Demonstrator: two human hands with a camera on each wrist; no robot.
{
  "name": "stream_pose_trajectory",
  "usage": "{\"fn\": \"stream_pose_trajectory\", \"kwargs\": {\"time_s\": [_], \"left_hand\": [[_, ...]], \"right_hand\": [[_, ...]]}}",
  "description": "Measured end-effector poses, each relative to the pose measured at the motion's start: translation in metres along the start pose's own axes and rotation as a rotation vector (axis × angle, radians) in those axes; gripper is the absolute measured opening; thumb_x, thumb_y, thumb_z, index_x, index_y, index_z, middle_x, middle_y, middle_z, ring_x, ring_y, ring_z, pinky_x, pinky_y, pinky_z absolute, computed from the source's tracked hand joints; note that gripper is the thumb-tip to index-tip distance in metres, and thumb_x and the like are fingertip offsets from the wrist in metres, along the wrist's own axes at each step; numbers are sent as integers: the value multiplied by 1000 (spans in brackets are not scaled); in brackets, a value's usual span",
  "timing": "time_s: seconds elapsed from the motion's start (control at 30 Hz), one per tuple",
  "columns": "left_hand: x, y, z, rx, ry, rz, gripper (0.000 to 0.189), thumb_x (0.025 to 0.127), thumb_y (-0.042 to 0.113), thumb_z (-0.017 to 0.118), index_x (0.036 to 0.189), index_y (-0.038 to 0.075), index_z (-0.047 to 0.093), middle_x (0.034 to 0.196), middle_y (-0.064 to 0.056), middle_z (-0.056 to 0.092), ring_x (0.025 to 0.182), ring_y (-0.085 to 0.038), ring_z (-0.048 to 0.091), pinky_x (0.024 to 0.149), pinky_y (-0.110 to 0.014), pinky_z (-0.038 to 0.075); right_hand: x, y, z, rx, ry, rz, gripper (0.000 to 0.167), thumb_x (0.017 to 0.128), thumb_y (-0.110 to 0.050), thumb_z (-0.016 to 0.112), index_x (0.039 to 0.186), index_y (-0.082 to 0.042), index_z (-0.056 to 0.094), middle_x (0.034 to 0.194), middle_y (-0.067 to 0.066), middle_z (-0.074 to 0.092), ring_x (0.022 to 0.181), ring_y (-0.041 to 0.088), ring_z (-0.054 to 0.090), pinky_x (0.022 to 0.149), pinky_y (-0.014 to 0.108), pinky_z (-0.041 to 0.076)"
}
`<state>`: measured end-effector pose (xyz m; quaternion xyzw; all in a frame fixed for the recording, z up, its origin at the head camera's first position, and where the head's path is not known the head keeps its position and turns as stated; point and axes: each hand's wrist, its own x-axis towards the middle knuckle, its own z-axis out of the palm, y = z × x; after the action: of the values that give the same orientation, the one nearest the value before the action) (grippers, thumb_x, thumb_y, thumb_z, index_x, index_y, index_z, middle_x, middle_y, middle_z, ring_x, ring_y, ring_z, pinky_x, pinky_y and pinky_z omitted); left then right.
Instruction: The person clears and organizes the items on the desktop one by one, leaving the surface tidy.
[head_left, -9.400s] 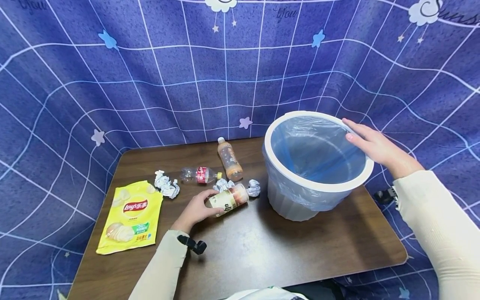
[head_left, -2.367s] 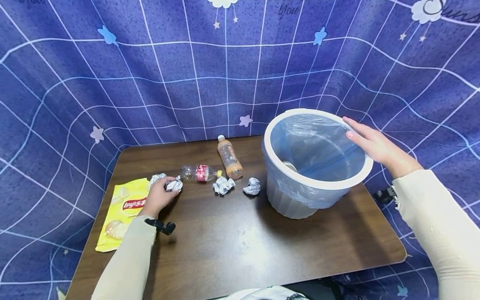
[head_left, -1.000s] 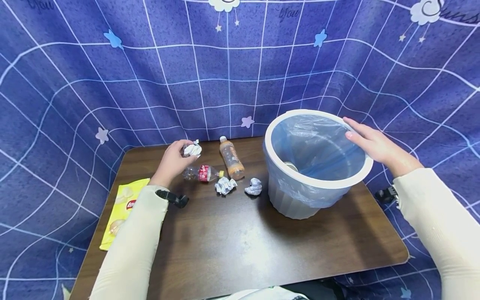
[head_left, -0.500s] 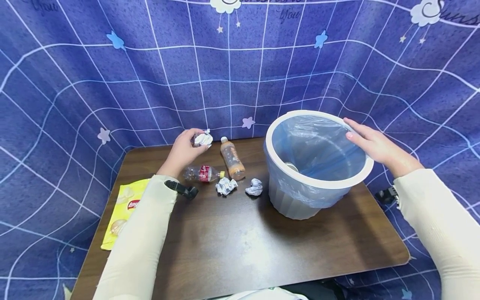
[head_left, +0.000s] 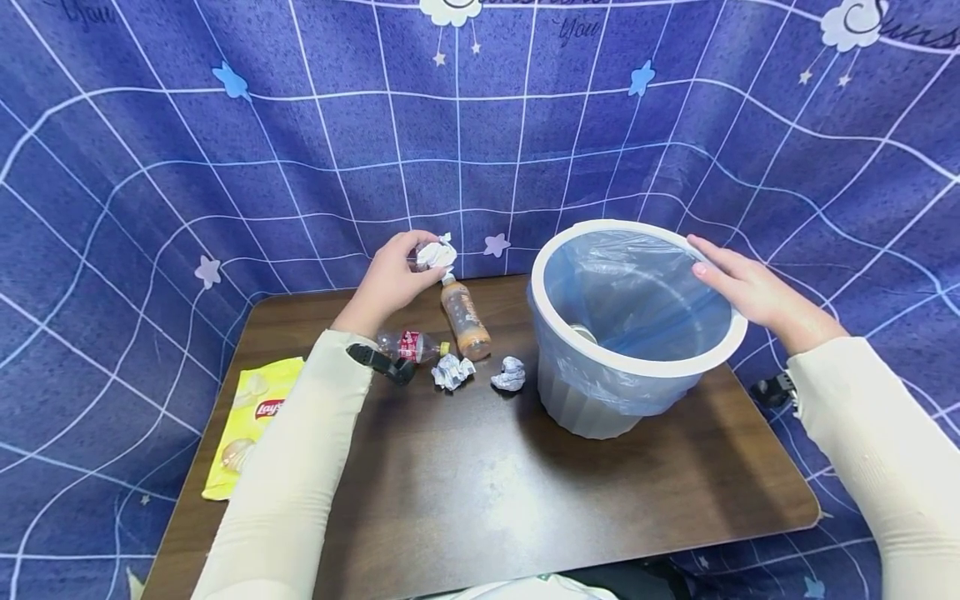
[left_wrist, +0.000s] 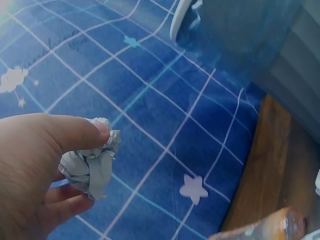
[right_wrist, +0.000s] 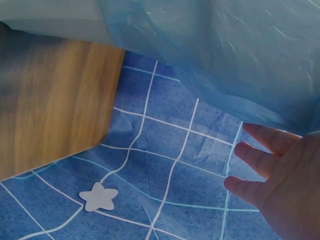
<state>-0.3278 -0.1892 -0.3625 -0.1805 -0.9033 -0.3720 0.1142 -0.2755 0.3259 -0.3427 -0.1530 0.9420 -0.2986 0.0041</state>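
Note:
In my left hand [head_left: 397,271] I hold a crumpled paper ball [head_left: 437,254], raised off the table in front of the curtain. The left wrist view shows the thumb and fingers gripping the crumpled paper [left_wrist: 92,167]. Below that hand lie an orange-labelled bottle [head_left: 465,317] and a clear bottle with a red label [head_left: 410,346]. My right hand [head_left: 757,287] rests on the white rim of a trash bin [head_left: 637,371], thumb over the inner side. Its fingers [right_wrist: 250,157] look straight and spread beneath the bin's bag in the right wrist view.
Two more crumpled paper balls, a left one [head_left: 452,372] and a right one [head_left: 509,375], lie left of the bin. A yellow chip bag [head_left: 251,417] is at the table's left, partly behind my sleeve. A cup [head_left: 582,333] is inside the bin. Blue curtain [head_left: 480,167] stands behind.
My left hand let go of the cup, now in the bin, then picked up a paper ball beside the chip bag. It has risen and moved right with it. The right hand has stayed put.

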Motion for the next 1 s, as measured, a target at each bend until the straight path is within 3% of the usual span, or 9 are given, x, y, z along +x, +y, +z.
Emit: {"fn": "stream_pose_trajectory", "kwargs": {"time_s": [0.43, 0.67, 1.0], "left_hand": [[16, 46, 4, -37, -70, 37, 48, 89, 21, 78, 133, 11, 61, 128, -10, 60, 102, -25, 59, 91, -39, 51], [20, 70, 7, -50, -90, 73, 46, 89, 23, 78, 131, 14, 62, 122, -7, 60, 100, -22, 59, 88, -36, 51], [23, 106, 21, -75, -141, 133, 47, 91, 25, 77, 133, 15, 60, 122, -6, 59, 104, -21, 59, 90, -33, 52]], "right_hand": [[-2, -2, -1, -3, -11, 19, 63, 108, -39, 38, 161, -9, 23, 161, 30, 23, 147, 51, 19, 117, 66, 13], [0, -3, -2, 14, -14, 8, 62, 108, -38, 39, 161, -10, 23, 162, 27, 23, 148, 49, 19, 118, 65, 13], [-2, -3, -2, 0, -12, 15, 63, 108, -40, 39, 161, -11, 23, 162, 27, 23, 148, 49, 19, 118, 65, 14]]}}
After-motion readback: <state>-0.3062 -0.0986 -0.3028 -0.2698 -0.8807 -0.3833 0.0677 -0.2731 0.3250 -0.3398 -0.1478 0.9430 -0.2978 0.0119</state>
